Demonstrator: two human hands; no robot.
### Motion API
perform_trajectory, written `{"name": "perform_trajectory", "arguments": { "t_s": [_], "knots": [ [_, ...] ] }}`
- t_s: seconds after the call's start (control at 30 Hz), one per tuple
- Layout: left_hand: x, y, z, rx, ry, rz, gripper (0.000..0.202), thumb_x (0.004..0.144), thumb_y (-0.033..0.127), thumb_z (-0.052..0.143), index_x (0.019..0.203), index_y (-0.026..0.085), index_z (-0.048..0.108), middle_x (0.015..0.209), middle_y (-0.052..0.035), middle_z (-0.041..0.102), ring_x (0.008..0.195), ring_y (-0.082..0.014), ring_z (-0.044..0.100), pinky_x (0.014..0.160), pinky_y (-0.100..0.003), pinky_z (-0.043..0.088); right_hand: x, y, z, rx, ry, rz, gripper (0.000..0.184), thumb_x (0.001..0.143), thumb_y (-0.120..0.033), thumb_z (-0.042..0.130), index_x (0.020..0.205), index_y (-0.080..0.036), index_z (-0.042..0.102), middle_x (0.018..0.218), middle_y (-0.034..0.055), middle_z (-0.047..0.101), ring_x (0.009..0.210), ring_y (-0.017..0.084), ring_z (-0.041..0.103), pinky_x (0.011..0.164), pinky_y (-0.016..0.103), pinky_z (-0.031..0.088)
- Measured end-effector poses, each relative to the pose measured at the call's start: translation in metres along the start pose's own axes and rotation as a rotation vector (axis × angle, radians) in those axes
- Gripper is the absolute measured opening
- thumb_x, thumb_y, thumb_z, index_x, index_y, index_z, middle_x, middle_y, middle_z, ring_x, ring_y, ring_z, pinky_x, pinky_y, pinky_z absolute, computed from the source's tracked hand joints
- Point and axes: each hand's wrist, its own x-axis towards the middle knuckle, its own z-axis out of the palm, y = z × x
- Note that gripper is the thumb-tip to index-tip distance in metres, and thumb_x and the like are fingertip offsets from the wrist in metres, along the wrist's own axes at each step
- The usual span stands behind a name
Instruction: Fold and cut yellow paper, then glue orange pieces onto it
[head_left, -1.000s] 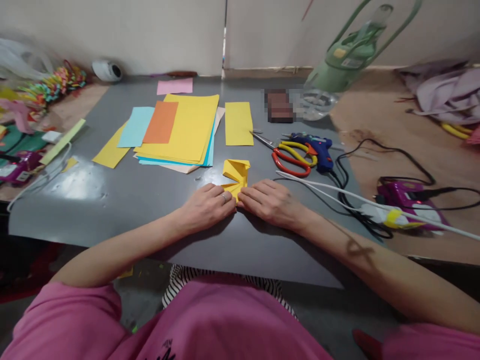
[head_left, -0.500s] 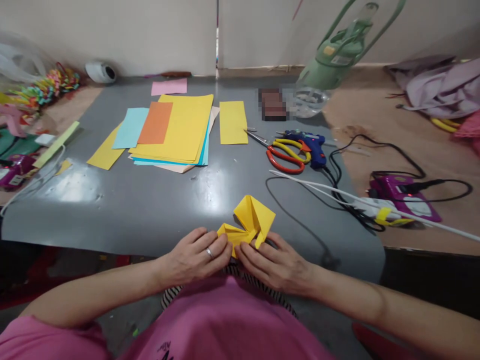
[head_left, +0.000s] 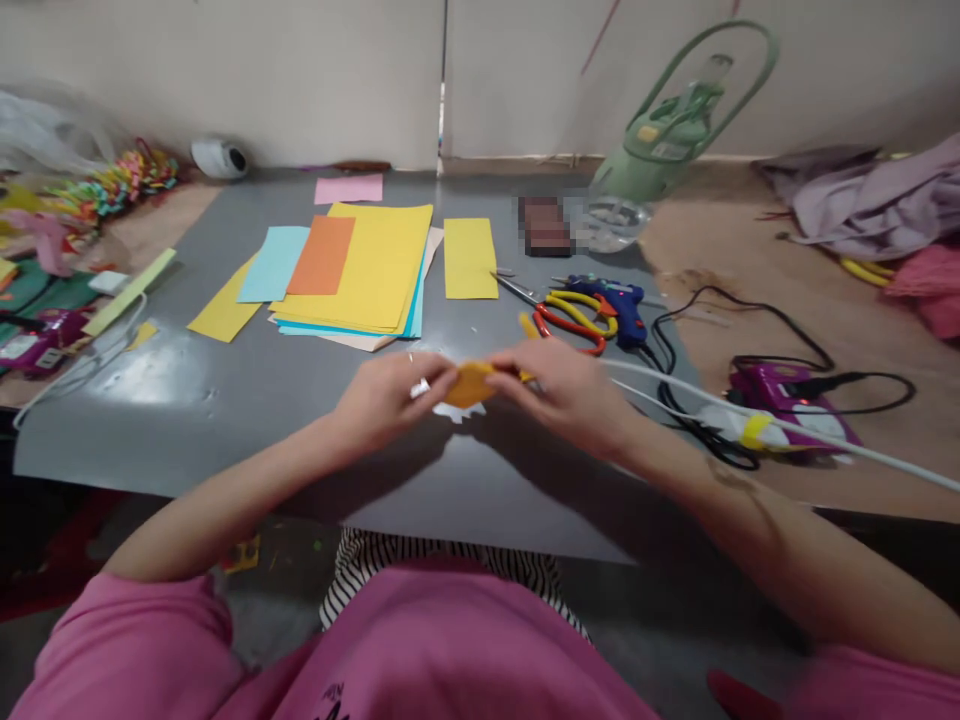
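Note:
Above the front half of the grey-topped table (head_left: 247,440), a folded yellow paper (head_left: 474,384) is pinched between my two hands. My left hand (head_left: 394,395), with a ring on one finger, grips its left edge. From the other side, my right hand (head_left: 562,385) holds it between thumb and fingers. A bit of yellow sticks up behind the right hand's knuckles. The paper's far side is hidden, and motion blurs both hands a little. Just beyond the right hand lie scissors (head_left: 570,328) with red and yellow handles.
A stack of coloured paper (head_left: 390,265) and a loose yellow sheet (head_left: 470,258) lie behind my hands. A blue glue gun (head_left: 619,310) sits at the right, its cable near a purple socket block (head_left: 787,400). A green bottle (head_left: 652,145) stands at the back right.
Both hands have risen from the table's front edge and moved forward over the tabletop with the yellow paper. The paper's opened folds no longer face me. The camera view has shifted slightly.

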Motion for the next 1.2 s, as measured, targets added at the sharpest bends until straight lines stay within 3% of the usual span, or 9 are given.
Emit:
{"name": "perform_trajectory", "arguments": {
  "t_s": [0.07,0.13,0.27,0.5,0.67,0.83,1.0,1.2],
  "knots": [
    [0.030,-0.012,-0.012,-0.335,-0.132,-0.233,0.033,0.097,0.041,0.047,0.085,0.016,0.065,0.073,-0.0009,0.066,0.064,-0.0108,0.057,0.061,-0.023,0.042,0.028,0.007,-0.014,0.182,-0.020,0.221,0.034,0.095,-0.044,0.052,0.094,-0.017,0.072,0.086,0.0052,0.072,0.075,0.016,0.060,0.067,0.029,0.040],
    [0.054,-0.024,-0.019,-0.649,-0.224,-0.340,0.037,0.089,0.050,0.057,0.079,0.015,0.065,0.073,-0.0011,0.065,0.069,-0.0114,0.058,0.069,-0.024,0.045,0.050,0.013,-0.023,0.317,-0.070,0.378,0.037,0.088,-0.049,0.056,0.083,-0.016,0.071,0.076,0.0028,0.068,0.066,0.014,0.054,0.061,0.028,0.037],
    [0.073,-0.041,-0.015,-0.901,-0.228,-0.463,0.042,0.078,0.056,0.069,0.082,0.015,0.067,0.079,-0.0016,0.066,0.071,-0.0104,0.058,0.073,-0.025,0.046,0.069,0.019,-0.021,0.370,-0.180,0.503,0.036,0.081,-0.050,0.059,0.078,-0.016,0.071,0.071,0.0016,0.063,0.064,0.013,0.049,0.058,0.028,0.032],
    [0.070,-0.039,-0.001,-0.847,-0.260,-0.653,0.020,0.079,0.035,0.072,0.078,0.015,0.069,0.074,0.0001,0.064,0.064,-0.0073,0.054,0.069,-0.023,0.045,0.069,0.025,-0.007,0.297,-0.297,0.555,0.033,0.078,-0.050,0.060,0.076,-0.019,0.072,0.070,-0.0006,0.062,0.065,0.013,0.048,0.057,0.027,0.031],
    [0.069,-0.039,-0.004,-0.795,-0.273,-0.661,0.020,0.077,0.034,0.074,0.075,0.015,0.068,0.064,0.0028,0.058,0.057,-0.0069,0.049,0.062,-0.022,0.041,0.068,0.030,-0.005,0.274,-0.285,0.510,0.036,0.080,-0.052,0.060,0.083,-0.019,0.075,0.079,0.0021,0.070,0.072,0.016,0.055,0.062,0.028,0.036],
    [0.066,-0.049,-0.005,-0.834,-0.184,-0.682,0.021,0.080,0.036,0.071,0.078,0.016,0.068,0.069,0.0009,0.061,0.061,-0.0074,0.051,0.063,-0.021,0.042,0.065,0.036,-0.008,0.347,-0.140,0.527,0.042,0.080,-0.055,0.062,0.095,-0.018,0.074,0.092,0.0063,0.073,0.081,0.019,0.059,0.067,0.029,0.041],
    [0.066,-0.047,-0.005,-0.791,-0.177,-0.711,0.020,0.080,0.035,0.072,0.079,0.016,0.070,0.067,0.0017,0.060,0.059,-0.0069,0.050,0.056,-0.019,0.037,0.066,0.035,-0.009,0.358,-0.239,0.582,0.040,0.076,-0.055,0.066,0.086,-0.018,0.076,0.082,0.0029,0.070,0.072,0.016,0.054,0.062,0.028,0.037],
    [0.066,-0.043,-0.003,-0.799,-0.176,-0.717,0.017,0.081,0.030,0.071,0.074,0.014,0.069,0.063,0.0020,0.057,0.056,-0.0061,0.047,0.053,-0.019,0.034,0.068,0.032,-0.009,0.360,-0.261,0.590,0.042,0.073,-0.059,0.067,0.079,-0.018,0.073,0.076,0.0020,0.067,0.069,0.015,0.052,0.058,0.027,0.034]
  ]
}}
